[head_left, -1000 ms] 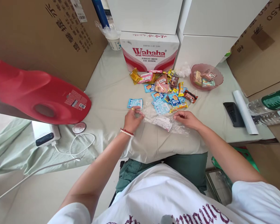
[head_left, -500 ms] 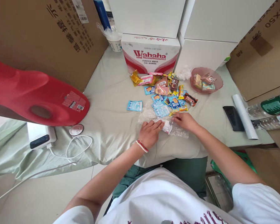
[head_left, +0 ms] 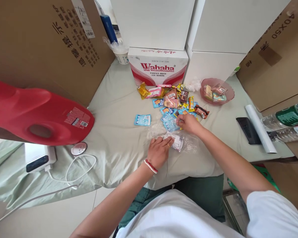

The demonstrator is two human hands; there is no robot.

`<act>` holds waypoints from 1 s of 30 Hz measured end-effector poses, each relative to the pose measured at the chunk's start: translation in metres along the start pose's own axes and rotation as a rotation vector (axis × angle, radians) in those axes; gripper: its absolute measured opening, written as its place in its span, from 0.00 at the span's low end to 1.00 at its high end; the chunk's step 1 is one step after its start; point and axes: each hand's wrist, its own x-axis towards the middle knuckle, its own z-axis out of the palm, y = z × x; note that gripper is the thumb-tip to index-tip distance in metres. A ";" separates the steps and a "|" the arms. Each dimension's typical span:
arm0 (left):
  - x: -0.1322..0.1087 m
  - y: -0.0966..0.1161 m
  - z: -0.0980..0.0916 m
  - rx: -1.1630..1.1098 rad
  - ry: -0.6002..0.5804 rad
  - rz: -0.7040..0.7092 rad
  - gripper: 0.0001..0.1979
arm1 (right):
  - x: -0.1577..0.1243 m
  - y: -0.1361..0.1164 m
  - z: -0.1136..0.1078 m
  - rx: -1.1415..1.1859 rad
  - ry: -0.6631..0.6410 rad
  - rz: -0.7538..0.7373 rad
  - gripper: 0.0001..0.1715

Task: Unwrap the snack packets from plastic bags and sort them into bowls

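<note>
My left hand [head_left: 159, 151] lies palm down on a clear plastic bag [head_left: 186, 142] with a white label, its fingers together and flat on the bag. My right hand [head_left: 188, 122] reaches forward to the near edge of a pile of small snack packets [head_left: 175, 100], fingers curled over a yellow packet there; whether it grips the packet is not plain. A single light-blue packet [head_left: 142, 120] lies apart, left of the pile. A pink bowl [head_left: 227, 96] with a few packets in it stands to the right of the pile.
A red plastic jug [head_left: 39, 112] lies at left beside a power bank [head_left: 37, 160] with white cable. A Wahaha carton [head_left: 157, 66] and white boxes stand behind. A black phone [head_left: 248, 130], a white roll [head_left: 260, 129] and water bottles [head_left: 288, 120] lie at right. Cardboard boxes flank both sides.
My left hand moved from the blue packet rightward onto the clear bag. My right hand left the bag and went forward to the snack pile.
</note>
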 end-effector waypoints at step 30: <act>0.023 0.021 -0.022 -0.664 0.128 -0.225 0.12 | -0.108 -0.019 0.075 -0.025 0.100 -0.392 0.17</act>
